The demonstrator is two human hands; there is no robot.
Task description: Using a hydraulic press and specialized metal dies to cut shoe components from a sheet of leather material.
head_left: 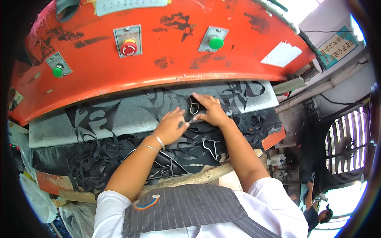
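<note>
My right hand (211,111) has its thumb and fingers around a small metal cutting die (193,106), which stands on the cutting board (131,115) over black sheet material. Close by on the left, my left hand (171,127) has its fingers bent toward the thumb. Something dark and small shows between them, too smeared to make out. Black sheet scrap with cut-out holes (97,119) lies on the board's left part. A larger metal die (212,150) rests below my right hand, and another die with a curved outline (166,166) lies by my left forearm.
A red machine beam (166,51) spans low above the board's far side, bearing green buttons (216,42) and a red stop button (129,47). Heaped black offcuts (91,162) line the near edge, above a wooden rail (198,176). Another person (317,214) is at far right.
</note>
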